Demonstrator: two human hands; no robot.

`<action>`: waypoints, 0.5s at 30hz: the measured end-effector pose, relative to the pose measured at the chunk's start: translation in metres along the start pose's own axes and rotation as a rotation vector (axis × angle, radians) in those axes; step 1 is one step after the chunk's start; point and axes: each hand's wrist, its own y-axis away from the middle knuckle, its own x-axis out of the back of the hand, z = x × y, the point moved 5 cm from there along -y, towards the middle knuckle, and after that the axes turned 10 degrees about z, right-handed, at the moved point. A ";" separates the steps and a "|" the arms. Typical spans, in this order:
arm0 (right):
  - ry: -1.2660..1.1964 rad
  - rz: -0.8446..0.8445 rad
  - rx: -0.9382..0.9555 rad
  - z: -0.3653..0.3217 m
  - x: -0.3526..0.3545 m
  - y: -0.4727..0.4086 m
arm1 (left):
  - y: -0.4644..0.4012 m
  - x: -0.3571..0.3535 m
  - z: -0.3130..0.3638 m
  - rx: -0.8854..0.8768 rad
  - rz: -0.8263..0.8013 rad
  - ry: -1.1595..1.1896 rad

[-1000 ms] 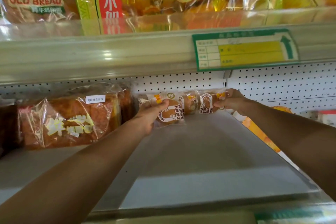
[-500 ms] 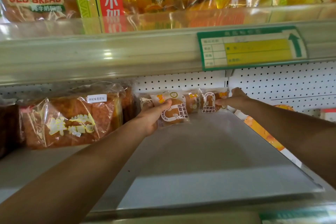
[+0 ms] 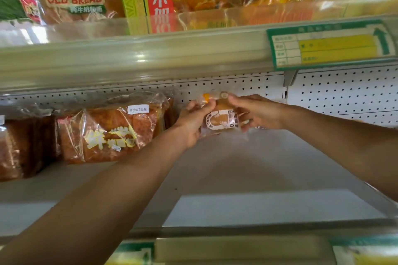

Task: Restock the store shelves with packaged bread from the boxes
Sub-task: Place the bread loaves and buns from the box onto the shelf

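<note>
One small bread packet [image 3: 221, 119] stands at the back of the lower shelf [image 3: 247, 170], caught between both hands: the left hand [image 3: 191, 122] curls round its left edge, and the right hand [image 3: 258, 114] closes on its right side, fingertips [image 3: 244, 123] on the wrapper. Its long axis runs roughly upright, and both hands are equally near. Just left of the left fingers lie two larger loaves [image 3: 112, 131], possibly more, though blur hides anything behind the right hand.
</note>
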 end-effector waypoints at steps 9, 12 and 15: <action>-0.084 -0.105 -0.002 -0.011 -0.031 -0.006 | 0.010 0.017 0.005 0.056 0.064 0.119; -0.065 -0.061 0.043 -0.013 -0.033 -0.006 | 0.018 0.020 0.008 0.055 0.044 0.153; -0.083 0.002 0.059 -0.018 -0.031 -0.007 | 0.027 0.026 0.013 -0.073 0.044 -0.010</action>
